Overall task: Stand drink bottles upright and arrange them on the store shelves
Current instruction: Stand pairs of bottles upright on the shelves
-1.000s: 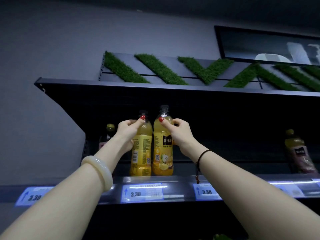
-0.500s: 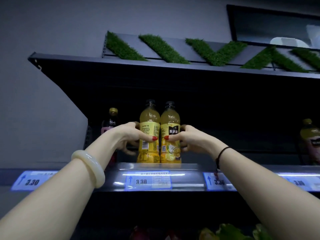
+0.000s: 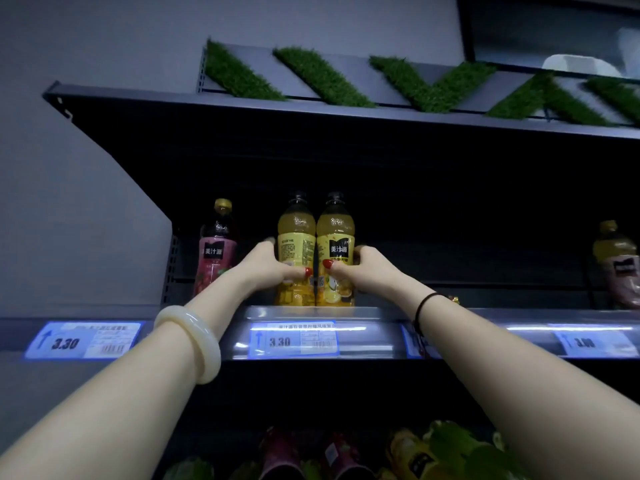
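While 9 o'clock btl (image 3: pixel 296 237) & 3 o'clock btl (image 3: pixel 336 233) stand upright, touching, on shelf (image 3: pixel 381 315), L hand (image 3: pixel 272 266) curls round the former, R hand (image 3: pixel 362 271) round the latter. Red btl (image 3: pixel 216 247) stands apart, further out at 9 o'clock.

Grey wall (image 3: pixel 86 168) at left/rear. Dark metal shelf unit (image 3: pixel 242 133) w/ green turf strips (image 3: pixel 239 72) on top. Front price rail (image 3: pixel 381 337) backlit blue. Dim ambient light.
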Available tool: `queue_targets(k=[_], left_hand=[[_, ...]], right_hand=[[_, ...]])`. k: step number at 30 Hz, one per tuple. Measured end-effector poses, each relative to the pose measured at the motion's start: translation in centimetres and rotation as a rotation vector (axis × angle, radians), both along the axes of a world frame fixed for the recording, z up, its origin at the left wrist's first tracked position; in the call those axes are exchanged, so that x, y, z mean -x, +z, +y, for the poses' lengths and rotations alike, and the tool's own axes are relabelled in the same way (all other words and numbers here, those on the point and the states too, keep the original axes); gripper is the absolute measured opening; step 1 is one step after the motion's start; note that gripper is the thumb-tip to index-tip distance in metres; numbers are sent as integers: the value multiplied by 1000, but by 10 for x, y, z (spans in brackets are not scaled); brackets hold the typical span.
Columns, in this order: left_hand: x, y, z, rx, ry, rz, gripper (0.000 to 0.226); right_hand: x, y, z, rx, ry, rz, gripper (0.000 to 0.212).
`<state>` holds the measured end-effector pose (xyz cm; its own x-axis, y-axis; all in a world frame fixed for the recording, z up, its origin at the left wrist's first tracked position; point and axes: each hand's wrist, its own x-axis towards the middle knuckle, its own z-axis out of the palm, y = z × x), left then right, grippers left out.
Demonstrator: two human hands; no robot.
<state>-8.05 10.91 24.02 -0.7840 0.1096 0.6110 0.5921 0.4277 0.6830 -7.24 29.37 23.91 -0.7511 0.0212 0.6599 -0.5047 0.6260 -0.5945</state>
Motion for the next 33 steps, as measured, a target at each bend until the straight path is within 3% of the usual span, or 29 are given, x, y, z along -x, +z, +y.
queue_targets(k=[3,6,11,15,20,25,29,33], left_hand=[[-18,1,0,9,120,252,81],[-32,-3,-1,35,99,400,69],[-65,-26,10,58,9,434,40],[-92,-62,19,68,-78,378,29],[-122,-119,21,-8,-85,436,11],[-116,-191,2,265,-7,225,34],[-107,-233,-21,568,48,14,69],[-101,-236,-29,752,95,-10,89]], right_hand=[[-16,-2,0,-52,-86,104,31],[-36,-7,-1,-134,-172,223,27],[-65,-26,-4,-153,-164,269,27],[-93,-53,-5,-89,-104,332,22],[-121,-107,-1,-108,-27,361,19],[-125,-176,12,-346,-32,81,29],[-129,-207,19,-665,-118,-177,56],[-125,-217,23,-859,-190,-259,77]])
